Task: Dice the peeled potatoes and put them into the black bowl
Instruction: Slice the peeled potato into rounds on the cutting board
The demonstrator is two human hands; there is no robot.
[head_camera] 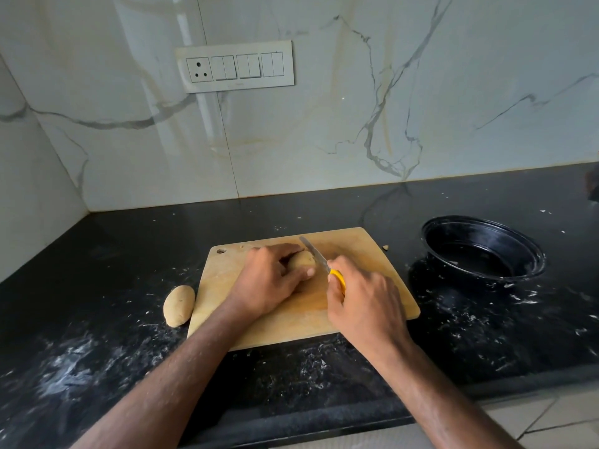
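I am holding one peeled potato (303,261) on the wooden chopping board (382,286), my left hand (269,281) curling over it. My right hand (363,303) is gripping one yellow-handled knife (319,257), its blade seemingly touching the potato. A second potato (179,305) is lying on the worktop (97,351) just beside the board; one black bowl (483,249) is sitting right.
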